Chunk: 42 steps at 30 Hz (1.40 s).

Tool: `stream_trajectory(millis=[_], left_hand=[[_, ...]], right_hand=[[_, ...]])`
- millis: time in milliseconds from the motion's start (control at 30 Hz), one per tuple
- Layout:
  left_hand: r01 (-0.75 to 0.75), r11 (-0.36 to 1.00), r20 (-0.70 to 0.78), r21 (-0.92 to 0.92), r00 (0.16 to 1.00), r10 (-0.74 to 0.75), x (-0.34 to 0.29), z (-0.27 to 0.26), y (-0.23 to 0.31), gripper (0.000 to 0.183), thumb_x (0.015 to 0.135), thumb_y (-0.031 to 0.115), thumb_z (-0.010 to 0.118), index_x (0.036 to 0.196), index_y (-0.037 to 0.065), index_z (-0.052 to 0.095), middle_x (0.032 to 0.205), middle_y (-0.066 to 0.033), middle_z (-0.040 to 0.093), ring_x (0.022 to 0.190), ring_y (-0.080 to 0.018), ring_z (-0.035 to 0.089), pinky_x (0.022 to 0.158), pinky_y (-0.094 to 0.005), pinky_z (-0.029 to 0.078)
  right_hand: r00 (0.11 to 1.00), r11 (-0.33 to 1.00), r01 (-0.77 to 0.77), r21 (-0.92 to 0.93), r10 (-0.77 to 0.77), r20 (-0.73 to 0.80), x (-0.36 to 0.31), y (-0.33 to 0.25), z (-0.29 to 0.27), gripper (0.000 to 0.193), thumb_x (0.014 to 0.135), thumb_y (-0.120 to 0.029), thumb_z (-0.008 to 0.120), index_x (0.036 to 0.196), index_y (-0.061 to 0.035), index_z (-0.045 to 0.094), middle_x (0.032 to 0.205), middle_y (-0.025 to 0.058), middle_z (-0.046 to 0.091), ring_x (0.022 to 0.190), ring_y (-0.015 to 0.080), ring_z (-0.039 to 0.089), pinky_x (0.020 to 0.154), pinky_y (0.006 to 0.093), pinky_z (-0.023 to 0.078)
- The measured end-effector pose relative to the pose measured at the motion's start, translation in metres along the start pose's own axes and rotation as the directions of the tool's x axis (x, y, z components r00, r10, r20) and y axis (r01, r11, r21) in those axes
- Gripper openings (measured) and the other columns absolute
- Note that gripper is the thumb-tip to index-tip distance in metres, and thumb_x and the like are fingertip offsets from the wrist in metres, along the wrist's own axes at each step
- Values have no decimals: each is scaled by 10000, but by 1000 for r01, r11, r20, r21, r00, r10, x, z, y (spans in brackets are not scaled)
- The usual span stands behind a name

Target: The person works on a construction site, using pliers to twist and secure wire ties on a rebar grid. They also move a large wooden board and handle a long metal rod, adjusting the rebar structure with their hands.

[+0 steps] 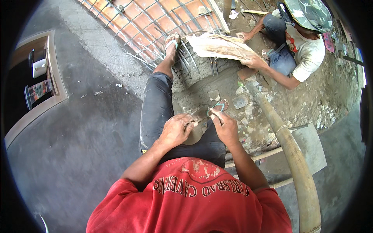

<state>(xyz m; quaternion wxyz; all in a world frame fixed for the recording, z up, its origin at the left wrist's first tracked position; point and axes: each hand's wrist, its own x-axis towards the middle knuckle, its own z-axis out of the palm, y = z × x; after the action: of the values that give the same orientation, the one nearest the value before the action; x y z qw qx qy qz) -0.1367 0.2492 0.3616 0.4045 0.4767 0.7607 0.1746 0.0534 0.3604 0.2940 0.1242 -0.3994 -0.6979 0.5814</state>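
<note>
My left hand is over my left thigh, thumb and fingers closed together. Level with it, above my right leg, my right hand pinches thumb against fingers. The two hands are apart; anything in either pinch is too small to make out. Beyond them, my left foot in a flip-flop rests at the edge of a steel rebar grid. My right foot, also in a flip-flop, is on the ground below. At the upper right a crouching co-worker grips a pale, splintered wooden board with both hands.
A thick bamboo pole runs along my right side, beside a grey panel. Broken stones and rubble litter the ground. Orange panels lie under the rebar. At left, a framed window opening borders the dark grey surface.
</note>
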Motion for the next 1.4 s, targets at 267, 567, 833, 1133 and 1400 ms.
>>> stream_trajectory(millis=[267,567,833,1133,1400], left_hand=[[-5,1000,53,-11,999,5,20,-32,-25,258,951,247,660,1095,40,712,1031,-175,698,993,-383,661,886,-455,541],[-161,986,17,32,987,161,-26,-18,10,229,941,242,668,1035,38,712,990,-155,689,958,-371,662,830,-462,537],[-216,976,-62,31,974,217,-57,5,46,204,940,240,670,942,42,717,891,-149,679,881,-372,663,755,-466,538],[-270,960,112,76,959,261,-6,-4,33,178,932,219,675,947,45,713,922,-128,691,887,-373,667,758,-455,550],[-142,986,304,88,946,109,92,-39,3,161,937,194,655,1013,55,690,978,-165,701,947,-397,670,801,-492,543]], right_hand=[[995,995,-54,-86,62,84,14,-9,14,250,933,-104,645,1166,-94,734,929,147,698,849,344,681,752,426,540],[974,965,208,-160,-189,128,-45,-44,17,178,916,-126,634,1039,-28,717,906,184,696,832,392,676,738,467,536],[964,977,211,-34,-203,170,-93,-49,-23,208,952,-138,633,1083,-3,722,1001,201,720,909,372,699,802,425,549],[987,994,105,1,-104,120,-63,-44,-24,210,933,-135,655,1087,-6,712,963,188,716,868,375,687,766,447,530],[992,993,109,-54,-105,64,33,-25,-13,169,932,-128,686,1061,-23,718,948,145,738,844,328,713,734,400,552]])
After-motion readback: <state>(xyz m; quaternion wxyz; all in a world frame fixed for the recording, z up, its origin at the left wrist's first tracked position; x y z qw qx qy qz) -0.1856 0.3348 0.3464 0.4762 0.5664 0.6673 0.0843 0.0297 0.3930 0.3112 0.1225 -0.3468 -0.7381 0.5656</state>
